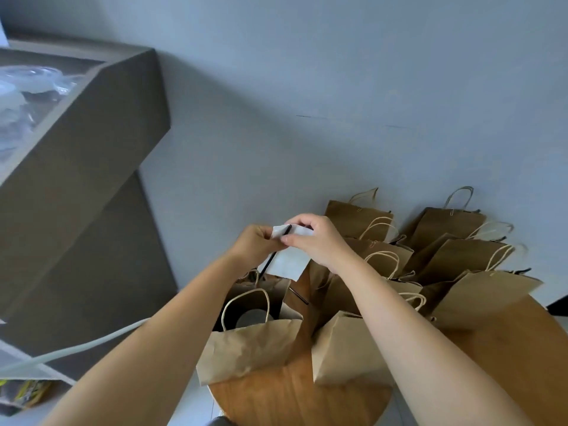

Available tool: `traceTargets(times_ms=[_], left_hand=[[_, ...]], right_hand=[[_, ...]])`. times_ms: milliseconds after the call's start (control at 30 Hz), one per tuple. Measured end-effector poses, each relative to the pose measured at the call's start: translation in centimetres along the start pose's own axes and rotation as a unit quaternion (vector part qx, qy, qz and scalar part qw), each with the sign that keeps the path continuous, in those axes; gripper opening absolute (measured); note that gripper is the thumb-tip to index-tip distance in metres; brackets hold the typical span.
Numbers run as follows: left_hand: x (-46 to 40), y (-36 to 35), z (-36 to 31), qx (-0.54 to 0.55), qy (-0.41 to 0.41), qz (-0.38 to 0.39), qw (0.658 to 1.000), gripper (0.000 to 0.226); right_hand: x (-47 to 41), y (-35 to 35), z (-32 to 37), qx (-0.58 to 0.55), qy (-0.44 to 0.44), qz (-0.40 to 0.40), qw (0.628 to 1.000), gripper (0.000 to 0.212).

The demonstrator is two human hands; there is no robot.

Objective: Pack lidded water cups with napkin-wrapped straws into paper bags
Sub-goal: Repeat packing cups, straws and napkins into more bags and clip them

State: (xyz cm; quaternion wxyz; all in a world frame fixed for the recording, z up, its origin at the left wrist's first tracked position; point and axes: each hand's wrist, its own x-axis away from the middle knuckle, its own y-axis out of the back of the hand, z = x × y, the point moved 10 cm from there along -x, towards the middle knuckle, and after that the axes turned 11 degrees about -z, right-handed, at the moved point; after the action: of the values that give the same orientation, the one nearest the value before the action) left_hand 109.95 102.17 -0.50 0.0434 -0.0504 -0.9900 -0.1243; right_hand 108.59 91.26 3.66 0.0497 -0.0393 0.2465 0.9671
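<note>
— Two hands raised above the round wooden table [285,401]: left hand [256,242] and right hand [313,241], both pinching one white napkin [287,262] with curled fingers.

— And the straw?

— Black straw [278,245] lying against the napkin, upper tip at the fingertips, lower end poking out toward 7 o'clock.

— Bags?

— Open brown paper bag [252,348] directly beneath the hands, at 6 o'clock from them, twine handles up, lidded cup [250,318] visible inside. Just beside it at 3 o'clock, second paper bag [341,348], partly behind the right forearm. More handled bags [455,256] crowded from 1 to 4 o'clock, against the wall.

— Anything else?

— Spare black straw [298,296] flat on the table between the two near bags. Grey shelf unit [80,167] off at 9 o'clock, clear plastic lids [27,87] on top.
</note>
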Motion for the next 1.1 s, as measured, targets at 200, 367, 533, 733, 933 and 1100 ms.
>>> traceTargets(times_ms=[200,367,533,733,933,1100], left_hand=[[2.2,1.0,-1.3,0.008,-0.036,-0.038,0.999,0.026],[4.9,9.1,4.6,-0.135,0.017,-0.261,0.956,0.009],[7.0,9.2,9.9,-0.242,0.031,-0.238,0.940,0.016],[6.7,6.1,11.8,-0.292,0.030,-0.116,0.949,0.021],[7.8,5.4,13.2,-0.500,-0.001,-0.006,0.866,0.084],[7.9,5.9,13.4,-0.517,0.006,0.017,0.856,0.128]], right_hand=[[1.9,1.9,2.9,0.101,0.092,-0.042,0.990,0.013],[3.5,3.1,3.4,0.181,0.144,-0.043,0.972,0.014],[5.1,2.0,3.7,0.241,0.179,0.005,0.954,0.014],[6.2,-1.2,3.8,0.209,0.169,0.057,0.961,0.015],[7.0,-3.2,6.4,0.196,0.222,0.077,0.952,0.014],[8.0,-5.1,8.7,0.141,0.245,0.110,0.953,0.011]])
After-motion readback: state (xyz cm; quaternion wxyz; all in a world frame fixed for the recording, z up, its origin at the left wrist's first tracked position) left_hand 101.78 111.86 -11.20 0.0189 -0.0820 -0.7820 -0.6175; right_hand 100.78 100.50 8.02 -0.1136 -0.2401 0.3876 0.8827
